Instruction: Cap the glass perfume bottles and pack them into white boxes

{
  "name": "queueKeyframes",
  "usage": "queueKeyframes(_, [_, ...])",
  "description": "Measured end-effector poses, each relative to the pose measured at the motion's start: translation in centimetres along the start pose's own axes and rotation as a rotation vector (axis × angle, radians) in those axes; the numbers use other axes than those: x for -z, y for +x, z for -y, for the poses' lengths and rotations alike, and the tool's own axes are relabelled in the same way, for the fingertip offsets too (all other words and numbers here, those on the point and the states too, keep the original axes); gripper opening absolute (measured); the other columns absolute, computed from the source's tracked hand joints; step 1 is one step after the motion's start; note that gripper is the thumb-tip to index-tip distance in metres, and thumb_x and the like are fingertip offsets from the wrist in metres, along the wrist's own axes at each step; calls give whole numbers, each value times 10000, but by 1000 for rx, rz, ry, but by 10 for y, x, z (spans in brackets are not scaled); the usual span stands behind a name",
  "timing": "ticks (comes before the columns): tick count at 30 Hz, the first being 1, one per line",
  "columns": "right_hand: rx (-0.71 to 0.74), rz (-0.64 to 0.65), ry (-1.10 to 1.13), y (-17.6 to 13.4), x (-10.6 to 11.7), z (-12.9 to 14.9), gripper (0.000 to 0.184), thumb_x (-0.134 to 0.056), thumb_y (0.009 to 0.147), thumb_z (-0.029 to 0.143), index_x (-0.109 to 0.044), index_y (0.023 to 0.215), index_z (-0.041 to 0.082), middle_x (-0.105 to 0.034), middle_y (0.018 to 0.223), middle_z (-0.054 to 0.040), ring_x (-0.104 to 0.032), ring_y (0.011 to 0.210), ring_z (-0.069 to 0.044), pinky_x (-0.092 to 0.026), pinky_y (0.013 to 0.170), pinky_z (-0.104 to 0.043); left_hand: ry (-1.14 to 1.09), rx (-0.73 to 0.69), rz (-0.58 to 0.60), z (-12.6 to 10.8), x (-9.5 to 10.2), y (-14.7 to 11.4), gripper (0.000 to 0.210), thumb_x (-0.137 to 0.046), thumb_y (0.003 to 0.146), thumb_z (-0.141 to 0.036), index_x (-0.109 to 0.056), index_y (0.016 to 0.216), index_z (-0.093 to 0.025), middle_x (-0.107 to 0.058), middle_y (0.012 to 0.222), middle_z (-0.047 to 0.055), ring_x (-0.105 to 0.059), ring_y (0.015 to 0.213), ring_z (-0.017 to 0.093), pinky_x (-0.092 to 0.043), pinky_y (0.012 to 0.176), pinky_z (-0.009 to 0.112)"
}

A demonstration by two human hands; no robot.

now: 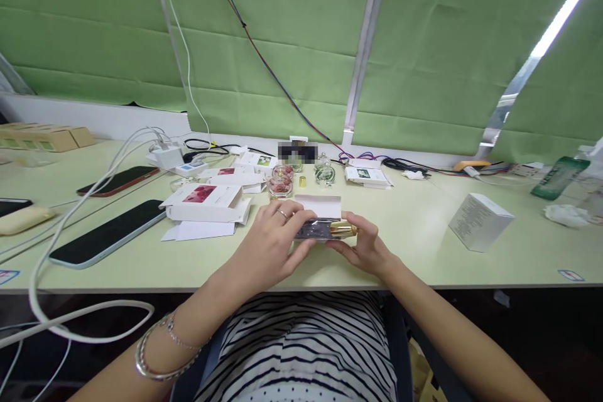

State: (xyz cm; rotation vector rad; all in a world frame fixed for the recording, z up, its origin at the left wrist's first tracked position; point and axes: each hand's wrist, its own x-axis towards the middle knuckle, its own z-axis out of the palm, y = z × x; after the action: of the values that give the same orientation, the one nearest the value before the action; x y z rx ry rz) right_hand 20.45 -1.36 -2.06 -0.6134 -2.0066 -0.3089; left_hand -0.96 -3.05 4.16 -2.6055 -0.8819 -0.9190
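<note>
Two bare hands close together near the front edge of a pale table, pretty much dead centre. Left hand, ring on one finger, closed around the left part of an open white box, flap standing up at the back. Right hand with thumb and fingers gripping the gold end of a slim dark item, lying sideways along the box, between both hands; can't tell how far inside. Just past the flap, a small gold cap, with round pinkish-red glassware to its left and a clear glass container to its right. Left of the hands, a messy pile of white cartons, red pictures on a couple, then a pale-edged phone and a red-edged phone farther back, plus white cables looping about on that side. Off to the right, a boxy white carton, grey print on one face, well apart from the hands; farther out, a green container and some crumpled tissue. Behind it all, green blinds.
</note>
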Motion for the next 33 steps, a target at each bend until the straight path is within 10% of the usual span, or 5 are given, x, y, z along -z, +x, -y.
queueKeyframes(8, [15, -60, 42, 3, -2, 2, 563, -551, 821, 225, -139, 1199, 289, -539, 1056, -93, -625, 875, -200, -551, 693, -372, -12, -197, -155, 15, -14, -3, 151, -498, 856, -216, -476, 1000, -176, -490, 963, 70, -434, 906, 198, -406, 825, 349])
queueKeyframes(21, [80, 86, -2, 6, 4, 0, 359, -512, 828, 154, -351, 1132, 260, -553, 956, -75, -552, 927, -192, -516, 695, -324, 155, -162, -38, 14, -10, 0, 148, -488, 842, -229, -630, 837, -188, -475, 1018, 93, -418, 961, 242, -403, 844, 399])
queueKeyframes(33, [119, -15, 67, 4, -1, -3, 572, -541, 814, 149, -231, 1284, 252, -511, 979, -86, -541, 868, -190, -532, 688, -362, 269, -217, -62, 9, -8, -2, 411, -489, 827, -156, -516, 1190, -347, -472, 1014, 78, -391, 953, 255, -354, 842, 432])
